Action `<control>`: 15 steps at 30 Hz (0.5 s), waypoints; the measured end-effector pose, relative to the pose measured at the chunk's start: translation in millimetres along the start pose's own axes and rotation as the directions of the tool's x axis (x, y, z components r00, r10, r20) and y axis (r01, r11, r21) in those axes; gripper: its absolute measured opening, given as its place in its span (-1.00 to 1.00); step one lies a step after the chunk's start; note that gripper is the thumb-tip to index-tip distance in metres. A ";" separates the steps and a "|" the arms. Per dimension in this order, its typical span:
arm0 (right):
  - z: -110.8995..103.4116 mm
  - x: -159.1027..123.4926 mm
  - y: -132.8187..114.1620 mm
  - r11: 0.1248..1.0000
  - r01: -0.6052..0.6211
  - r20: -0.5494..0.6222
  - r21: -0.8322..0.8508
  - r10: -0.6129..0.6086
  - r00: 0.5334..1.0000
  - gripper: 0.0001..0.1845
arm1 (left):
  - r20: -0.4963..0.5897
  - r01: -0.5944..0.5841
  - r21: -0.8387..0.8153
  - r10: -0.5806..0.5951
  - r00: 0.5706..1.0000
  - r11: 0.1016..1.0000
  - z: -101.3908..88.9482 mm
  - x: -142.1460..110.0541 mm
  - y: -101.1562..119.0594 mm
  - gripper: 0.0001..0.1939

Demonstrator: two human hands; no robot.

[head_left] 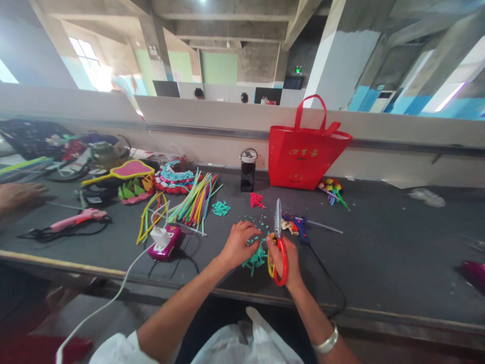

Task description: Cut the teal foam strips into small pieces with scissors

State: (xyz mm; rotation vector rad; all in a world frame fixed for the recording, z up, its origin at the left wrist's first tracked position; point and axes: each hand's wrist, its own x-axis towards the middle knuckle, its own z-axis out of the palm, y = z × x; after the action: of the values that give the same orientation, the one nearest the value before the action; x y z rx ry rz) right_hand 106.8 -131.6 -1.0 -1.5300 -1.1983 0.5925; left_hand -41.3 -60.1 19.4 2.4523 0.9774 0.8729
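My right hand (288, 260) is wrapped round a pair of scissors (279, 222) with red and yellow handles, the blades pointing away from me and looking closed. Beside it, my left hand (240, 242) reaches over a pile of small teal cut pieces (255, 260), its fingers curved and apart at the pile's edge. Tiny teal bits are scattered just beyond the fingers. Farther back lie a second small teal heap (221, 208) and a heap of pinkish-red pieces (256, 200).
A blue glue gun (299, 225) with its cord lies right of the scissors. Behind stand a dark bottle (248, 174) and a red bag (306, 159). Leftward are colourful fuzzy stems (195, 202), a purple power socket (166, 245), a pink glue gun (78, 218) and another person's hand (18, 196).
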 end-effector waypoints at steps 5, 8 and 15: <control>-2.8 -1.8 -9.0 0.999 0.031 0.001 -0.032 -0.031 1.000 -0.61 | 0.016 -0.013 -0.060 0.014 1.000 0.998 -0.9 0.1 13.1 -0.88; -5.2 -3.1 -13.8 0.999 0.025 0.025 -0.021 -0.025 0.999 -0.62 | 0.018 0.038 -0.254 -0.035 0.999 0.967 2.0 -0.3 14.7 -0.91; -4.5 -12.3 -6.4 0.966 0.177 -0.032 -0.187 -0.186 0.982 -0.57 | 0.162 0.334 -0.909 -0.529 0.833 0.247 3.7 -2.2 29.2 -0.88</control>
State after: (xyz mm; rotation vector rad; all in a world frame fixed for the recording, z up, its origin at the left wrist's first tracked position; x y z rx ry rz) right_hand 103.6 -145.0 3.8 -1.5565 -1.3680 0.3285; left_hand -25.8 -82.4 31.1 1.0356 0.8039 1.0356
